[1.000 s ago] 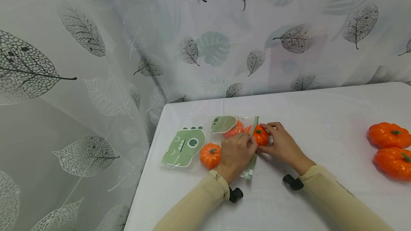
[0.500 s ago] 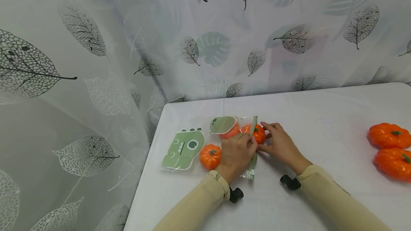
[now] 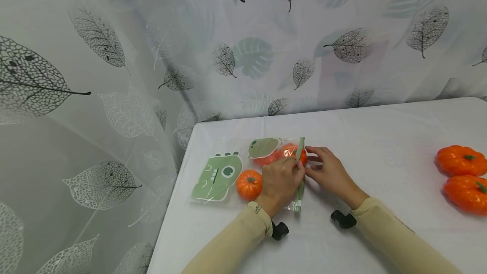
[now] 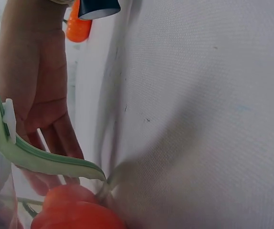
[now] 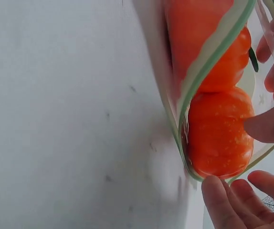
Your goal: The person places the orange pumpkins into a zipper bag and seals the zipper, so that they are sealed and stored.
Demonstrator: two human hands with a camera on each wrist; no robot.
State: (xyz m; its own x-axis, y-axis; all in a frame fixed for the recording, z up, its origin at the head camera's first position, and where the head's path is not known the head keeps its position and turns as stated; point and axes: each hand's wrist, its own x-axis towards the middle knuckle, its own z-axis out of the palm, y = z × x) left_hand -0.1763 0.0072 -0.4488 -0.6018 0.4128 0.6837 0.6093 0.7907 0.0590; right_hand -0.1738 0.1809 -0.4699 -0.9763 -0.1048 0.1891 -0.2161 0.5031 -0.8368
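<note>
A clear zip bag (image 3: 218,179) with a green cartoon print lies on the table, its green-edged mouth facing right. My left hand (image 3: 281,179) pinches that edge. Just inside the mouth sits an orange toy pumpkin (image 3: 290,150); another pumpkin (image 3: 266,160) is deeper in, under the printed film. A third pumpkin (image 3: 249,185) lies within the bag's outline. At the opening is my right hand (image 3: 330,174), fingers spread. In the right wrist view its thumb (image 5: 270,125) touches the nearest pumpkin (image 5: 220,133), with its fingers by the bag's rim. A white slider (image 4: 9,119) shows on the zip.
Two more orange pumpkins, one behind (image 3: 461,160) and one in front (image 3: 467,194), lie at the right side of the white table (image 3: 380,147). A leaf-patterned curtain (image 3: 243,24) hangs behind the table and along its left.
The pumpkin at the mouth has moved left into the bag, pushed by my right hand, which moved slightly left and no longer encloses it. My left hand keeps its place on the edge.
</note>
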